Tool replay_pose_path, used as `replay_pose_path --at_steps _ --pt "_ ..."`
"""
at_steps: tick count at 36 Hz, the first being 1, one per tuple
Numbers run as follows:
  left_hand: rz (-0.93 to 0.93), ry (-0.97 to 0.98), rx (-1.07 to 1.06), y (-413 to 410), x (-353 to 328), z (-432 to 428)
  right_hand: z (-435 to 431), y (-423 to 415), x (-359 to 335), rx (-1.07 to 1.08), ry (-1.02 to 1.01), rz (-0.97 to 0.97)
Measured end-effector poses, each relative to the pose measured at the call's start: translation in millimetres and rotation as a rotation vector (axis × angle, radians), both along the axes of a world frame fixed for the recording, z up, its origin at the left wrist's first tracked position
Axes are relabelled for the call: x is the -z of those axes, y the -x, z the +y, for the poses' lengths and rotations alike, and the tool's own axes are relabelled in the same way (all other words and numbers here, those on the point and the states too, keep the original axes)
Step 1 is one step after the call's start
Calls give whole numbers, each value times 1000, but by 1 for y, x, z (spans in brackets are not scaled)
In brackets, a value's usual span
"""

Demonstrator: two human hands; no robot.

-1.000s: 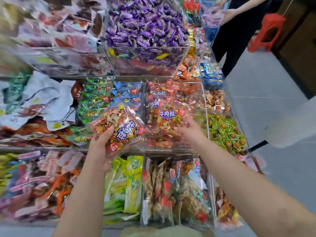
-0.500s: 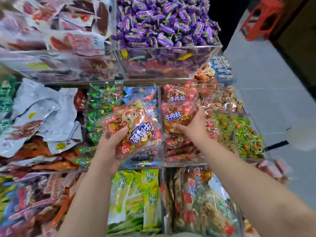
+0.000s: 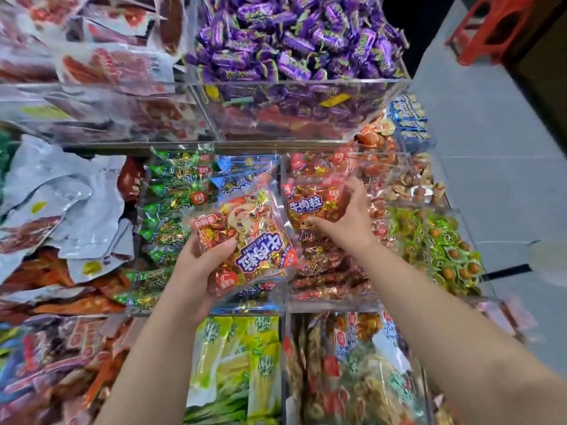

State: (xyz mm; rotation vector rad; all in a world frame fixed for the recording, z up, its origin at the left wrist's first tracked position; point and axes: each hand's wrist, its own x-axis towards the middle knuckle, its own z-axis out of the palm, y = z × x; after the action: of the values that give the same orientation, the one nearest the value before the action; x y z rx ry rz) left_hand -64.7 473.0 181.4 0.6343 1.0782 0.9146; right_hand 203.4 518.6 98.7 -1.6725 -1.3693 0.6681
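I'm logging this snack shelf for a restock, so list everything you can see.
held beef-cube bag: one, red and gold, raised over the middle bins
second beef-cube bag: one, red, in the right-middle bin
purple candies: many, purple, top bin
green snack packs: many, green, left-middle bin
white pouches: several, white, far left
yellow-green packs: several, yellow-green, bottom centre
stool: one, red, floor, top right
left hand: one, bare, gripping the held beef-cube bag
right hand: one, bare, gripping the second beef-cube bag

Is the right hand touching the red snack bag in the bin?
Touching. Head view: the right hand grips the red snack bag between thumb and fingers.
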Motion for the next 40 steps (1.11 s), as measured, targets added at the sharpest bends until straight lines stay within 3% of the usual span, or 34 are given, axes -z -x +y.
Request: replay_pose_path --at_steps 5,11,17,24,27,29,31,34,37,40 --pt "45 6 -7 -2 0 2 12 -15 -3 -101 73 50" --pt "61 2 1 -5 -1 1 23 -20 -2 -237 248 -44" --pt "69 -8 -1 -7 -4 -1 7 -27 -1 -162 335 -75" --pt "120 -32 31 -24 -11 -2 -24 -24 -21 -106 373 87" --pt "152 -41 52 -37 -14 -4 -43 -18 -43 92 206 195" --pt "166 -47 73 -46 -13 -5 -57 -12 -62 113 114 325" --pt "195 -53 82 -55 -12 -7 -70 -6 -77 -88 198 489" --pt "293 -64 95 -68 -13 -9 -82 0 -84 -342 446 440" --pt "362 -47 55 -77 -14 -10 -86 1 -79 -317 551 477" --pt "376 -60 16 -81 -16 -12 -92 -3 -78 -206 497 622"
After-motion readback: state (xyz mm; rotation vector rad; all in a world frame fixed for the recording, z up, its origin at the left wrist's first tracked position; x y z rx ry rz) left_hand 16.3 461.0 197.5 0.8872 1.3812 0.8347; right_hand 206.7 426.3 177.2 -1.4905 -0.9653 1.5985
